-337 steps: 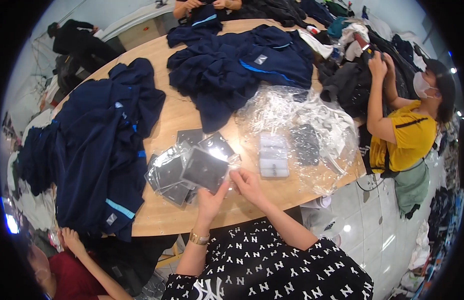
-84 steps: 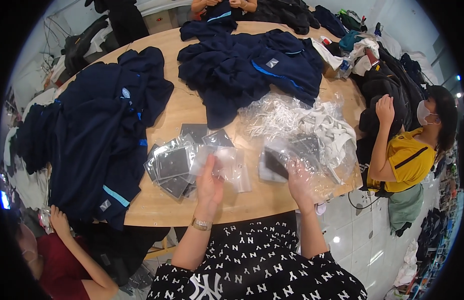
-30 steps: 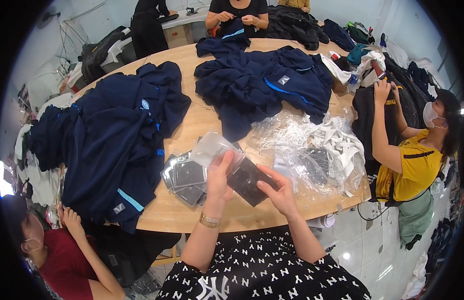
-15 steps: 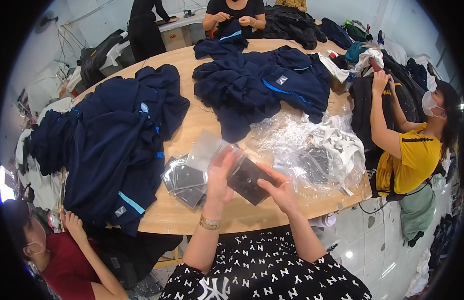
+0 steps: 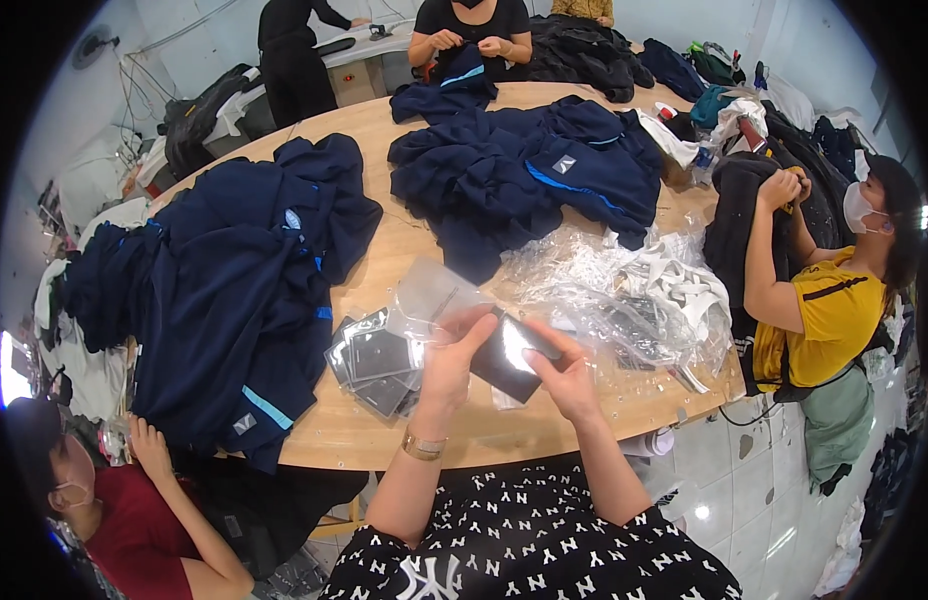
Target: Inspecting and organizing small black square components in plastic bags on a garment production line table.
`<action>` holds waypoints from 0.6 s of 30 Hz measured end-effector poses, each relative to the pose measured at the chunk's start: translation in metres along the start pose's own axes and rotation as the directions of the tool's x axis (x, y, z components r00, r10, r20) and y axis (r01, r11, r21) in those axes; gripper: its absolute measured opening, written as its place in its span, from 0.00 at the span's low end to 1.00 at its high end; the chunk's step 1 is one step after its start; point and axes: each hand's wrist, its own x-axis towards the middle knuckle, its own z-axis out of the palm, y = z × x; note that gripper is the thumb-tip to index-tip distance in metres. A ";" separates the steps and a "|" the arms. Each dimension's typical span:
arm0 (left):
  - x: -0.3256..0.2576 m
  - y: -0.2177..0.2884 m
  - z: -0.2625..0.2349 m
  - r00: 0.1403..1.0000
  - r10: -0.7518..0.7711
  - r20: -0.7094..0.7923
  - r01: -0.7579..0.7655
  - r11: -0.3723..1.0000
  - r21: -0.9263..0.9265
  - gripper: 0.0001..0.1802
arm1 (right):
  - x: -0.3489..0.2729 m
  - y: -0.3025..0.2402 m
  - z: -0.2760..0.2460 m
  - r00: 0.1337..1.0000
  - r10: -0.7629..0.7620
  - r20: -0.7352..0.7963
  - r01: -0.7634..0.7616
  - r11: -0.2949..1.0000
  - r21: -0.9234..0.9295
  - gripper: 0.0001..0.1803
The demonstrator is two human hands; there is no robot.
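In front of me, over the near edge of the wooden table (image 5: 424,440), both hands are closed together around a dark card. My left hand (image 5: 449,365) grips a clear plastic sleeve (image 5: 424,290), which sticks out toward the upper left, and its thumb rests along the card's edge. The dark rectangular card (image 5: 496,365) is pinched by my right hand (image 5: 567,382), with the thumb on its face; a bright reflection crosses its surface. Left of my hands lies a loose stack of dark cards in clear sleeves (image 5: 377,355).
Navy garments (image 5: 219,270) cover the table's left side; another navy heap (image 5: 524,165) lies beyond my hands. Crumpled clear plastic and white strips (image 5: 634,300) are at right. One person in yellow (image 5: 834,325) handles black garments; another in red (image 5: 144,525) is at lower left.
The dark card has tilted between my hands and now catches the light. My left hand has shifted slightly right, closer to my right. The person in yellow has moved their hands along the black garment.
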 end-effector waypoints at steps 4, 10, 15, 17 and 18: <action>-0.013 0.001 0.013 0.989 -0.142 0.046 0.149 0.961 -0.234 0.16 | 0.001 -0.005 0.021 0.944 0.024 -0.329 0.095 0.935 0.341 0.30; -0.017 0.007 0.026 0.991 -0.094 0.095 0.116 0.959 -0.258 0.17 | -0.002 -0.004 0.020 0.956 0.161 -0.246 0.028 0.781 0.624 0.26; -0.022 -0.004 0.024 0.991 0.137 0.001 -0.136 0.979 0.150 0.22 | 0.006 -0.018 0.017 0.958 0.067 -0.279 0.129 0.766 0.629 0.22; -0.027 -0.014 0.024 0.977 0.211 -0.017 -0.198 0.939 0.280 0.21 | 0.007 -0.016 0.015 0.951 0.064 -0.303 0.152 0.756 0.636 0.21; -0.028 -0.018 0.025 0.958 0.284 -0.024 -0.250 0.878 0.409 0.21 | 0.007 -0.016 0.015 0.943 0.061 -0.328 0.176 0.745 0.644 0.20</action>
